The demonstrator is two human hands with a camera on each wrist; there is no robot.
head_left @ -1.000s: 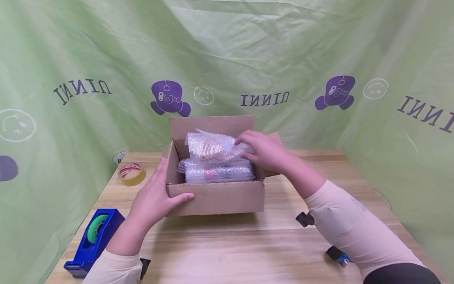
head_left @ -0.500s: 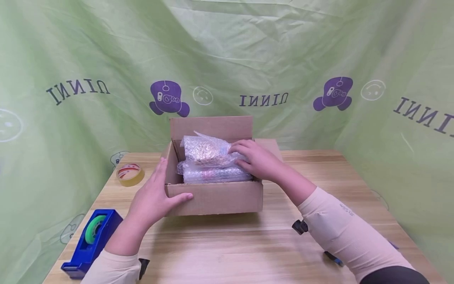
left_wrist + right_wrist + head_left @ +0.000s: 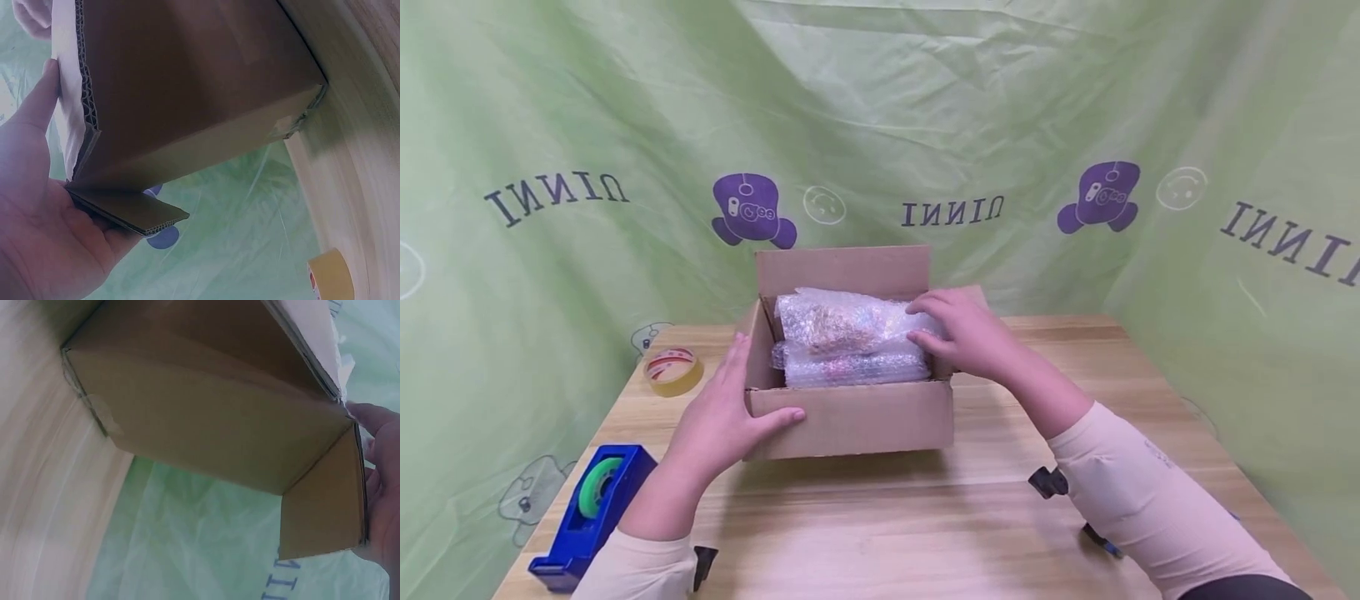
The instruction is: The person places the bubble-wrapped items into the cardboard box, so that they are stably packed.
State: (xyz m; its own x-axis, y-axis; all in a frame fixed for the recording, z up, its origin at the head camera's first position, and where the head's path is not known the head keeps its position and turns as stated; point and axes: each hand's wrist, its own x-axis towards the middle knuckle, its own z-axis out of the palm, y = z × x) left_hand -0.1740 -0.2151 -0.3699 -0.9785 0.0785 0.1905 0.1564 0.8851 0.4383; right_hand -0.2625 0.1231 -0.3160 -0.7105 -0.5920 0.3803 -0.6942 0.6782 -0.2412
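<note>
An open cardboard box [image 3: 865, 421] stands mid-table. Inside lie two bubble-wrapped packages, one above and behind the other. My right hand [image 3: 966, 329] holds the right end of the upper bubble-wrapped package [image 3: 838, 321], thumb toward me and fingers over the far side. In front of it rests the lower bubble-wrapped package [image 3: 857, 369], with some pink showing through. My left hand [image 3: 715, 421] grips the box's front left corner, its thumb lying on the front. In the left wrist view its fingers reach behind the side flap [image 3: 134, 209]. The right fingertips are hidden in the right wrist view.
A roll of yellowish tape [image 3: 673, 372] lies at the table's back left. Nearer, a blue tape dispenser [image 3: 593, 517] with a green wheel stands beside my left forearm. A small dark and blue object [image 3: 1102, 542] lies partly under my right forearm. Green curtain surrounds the table.
The upper package has shifted left and settled lower and flatter over the other one. My right hand moved left and down with it, then slightly back right. The left hand stays at the corner.
</note>
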